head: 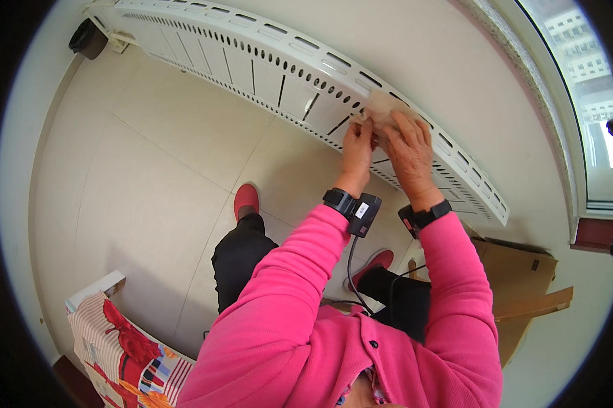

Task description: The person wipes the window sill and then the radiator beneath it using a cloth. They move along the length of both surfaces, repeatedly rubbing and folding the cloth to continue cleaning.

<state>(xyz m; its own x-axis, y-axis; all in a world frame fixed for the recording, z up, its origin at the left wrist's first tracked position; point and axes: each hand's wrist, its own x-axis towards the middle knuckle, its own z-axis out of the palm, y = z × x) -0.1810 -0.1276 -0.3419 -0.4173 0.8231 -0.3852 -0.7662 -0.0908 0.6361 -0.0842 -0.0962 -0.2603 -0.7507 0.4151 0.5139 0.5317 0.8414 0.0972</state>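
Observation:
A white slotted radiator (296,92) runs along the wall in front of me. On its top edge lies a thin beige cloth (383,104), partly covered by my fingers. My right hand (411,148) presses the cloth against the radiator's top and front, fingers spread over it. Beside it, my left hand (357,148) pinches a gathered edge of the same cloth between thumb and fingers. Both wrists carry black straps with small devices; a black cable (350,265) hangs from the left one.
A dark waste bin (88,39) stands in the far left corner near pipes. Cardboard (520,270) leans by the wall at right, with a curved wooden piece (536,304) before it. A flower-patterned fabric cover (128,352) is at lower left. A window (576,61) is upper right.

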